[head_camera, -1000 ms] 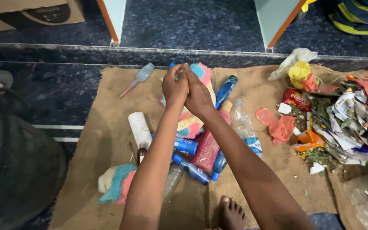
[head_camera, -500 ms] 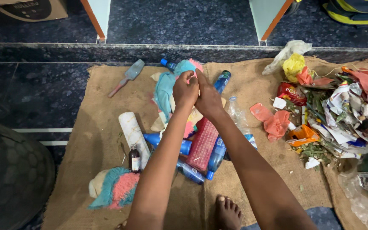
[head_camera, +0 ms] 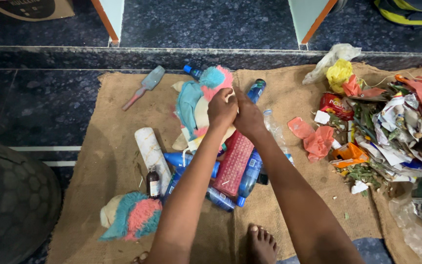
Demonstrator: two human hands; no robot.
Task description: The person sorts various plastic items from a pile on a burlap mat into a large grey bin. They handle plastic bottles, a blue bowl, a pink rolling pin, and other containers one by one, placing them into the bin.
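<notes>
While clasped as before, both hands (head_camera: 235, 111) lower over plush toy (head_camera: 196, 105).

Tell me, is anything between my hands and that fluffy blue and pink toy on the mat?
Nothing visible. The left hand and right hand are pressed together right over the plush toy, seemingly touching its upper edge; the exact contact is hidden behind them.

Dark speckled stone floor (head_camera: 211, 22) ran across the top, a raised step edge (head_camera: 196, 53) cutting through it. Two pale panels with orange edges (head_camera: 108, 17) stood behind, a brown burlap mat (head_camera: 108, 166) spread below.
</notes>
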